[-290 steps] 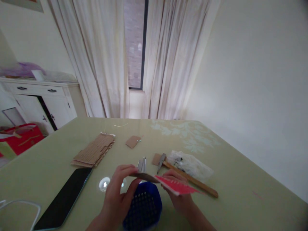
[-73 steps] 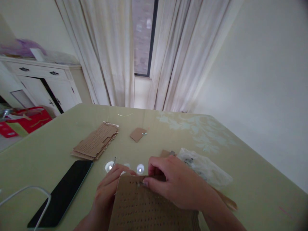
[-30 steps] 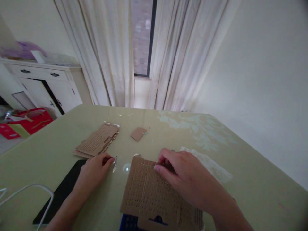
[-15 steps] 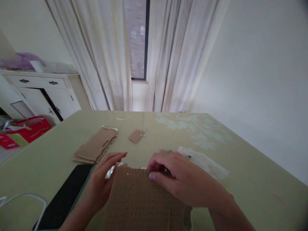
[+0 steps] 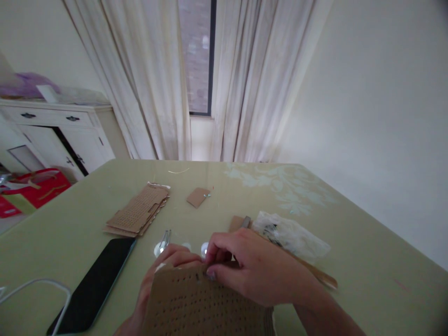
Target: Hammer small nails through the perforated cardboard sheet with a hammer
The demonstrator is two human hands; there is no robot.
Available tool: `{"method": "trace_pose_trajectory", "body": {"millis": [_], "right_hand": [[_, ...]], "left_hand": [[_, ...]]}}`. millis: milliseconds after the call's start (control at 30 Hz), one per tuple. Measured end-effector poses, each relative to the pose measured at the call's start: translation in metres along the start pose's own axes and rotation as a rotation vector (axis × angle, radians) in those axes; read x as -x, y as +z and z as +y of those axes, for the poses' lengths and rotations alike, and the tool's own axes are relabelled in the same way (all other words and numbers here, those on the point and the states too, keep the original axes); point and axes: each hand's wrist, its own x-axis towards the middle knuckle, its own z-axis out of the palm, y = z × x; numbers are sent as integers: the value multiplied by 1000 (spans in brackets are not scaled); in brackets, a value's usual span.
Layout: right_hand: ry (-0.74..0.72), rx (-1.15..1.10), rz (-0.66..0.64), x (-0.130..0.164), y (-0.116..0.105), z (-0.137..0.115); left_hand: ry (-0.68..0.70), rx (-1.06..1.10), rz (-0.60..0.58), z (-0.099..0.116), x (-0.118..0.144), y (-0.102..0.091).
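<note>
**Right hand [image 5: 245, 261] pinching perforated cardboard [image 5: 210, 308]**

I am gripping its top edge between right thumb and fingers, well short of the table [image 5: 241, 193]'s far edge. The left hand [image 5: 168, 255] is curling behind; its grip is hidden, so I cannot tell. Beyond, thin metal pins [image 5: 165, 238] are lying. A hammer [image 5: 316, 269] and plastic bag [image 5: 297, 237] are lying toward the right edge, a tablet [image 5: 96, 284] and cardboard stack [image 5: 138, 212] toward the left.
</note>
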Motion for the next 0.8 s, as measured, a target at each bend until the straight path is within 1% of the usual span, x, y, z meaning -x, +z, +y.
{"method": "trace_pose_trajectory", "body": {"millis": [100,233,267,333,400,433,467,567,633,700,800], "right_hand": [[26,2,37,-3,4,1],[61,27,107,-3,-1,1],[70,37,123,-3,-3,1],[88,56,143,-2,-8,1],[104,77,149,-1,-9,1],[113,96,153,-1,-8,1],[119,120,163,-1,-6,2],[122,183,183,-1,2,2],[126,216,171,-2,8,0],[130,252,147,-2,12,-2],[138,282,117,-2,15,-8]], "left_hand": [[-75,68,22,10,1,-1],[-233,103,71,12,-11,-3],[-262,109,101,12,-14,-5],[-319,112,196,11,-20,-11],[-333,81,303,11,-24,-21],[-301,54,329,12,-24,-27],[-240,17,317,14,-25,-32],[35,-127,153,21,-25,-40],[143,-223,81,26,-27,-39],[172,-261,62,31,-29,-35],[157,-223,52,39,-31,-28]]}}
